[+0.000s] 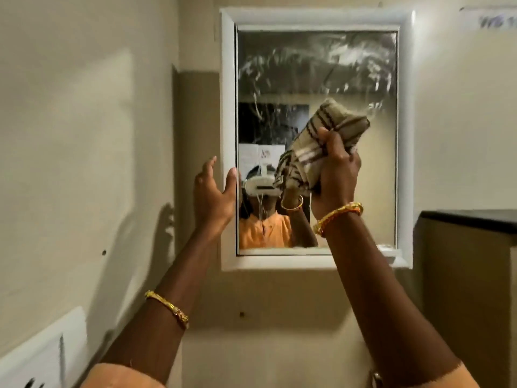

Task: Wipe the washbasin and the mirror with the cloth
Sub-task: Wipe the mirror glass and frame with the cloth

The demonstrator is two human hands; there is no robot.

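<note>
A white-framed mirror (316, 65) hangs on the beige wall, its upper glass streaked with smears. My right hand (335, 177) is raised in front of the glass and grips a bunched, beige striped cloth (316, 147), which sits against the middle of the mirror. My left hand (215, 191) is at the frame's left edge, fingers relaxed, thumb on the frame's inner edge beside the glass. The washbasin is out of view.
A dark-topped cabinet or ledge (470, 219) juts out at the right, just beside the mirror. A white panel (42, 351) is fixed low on the left wall. A recessed wall corner (176, 135) runs down left of the mirror.
</note>
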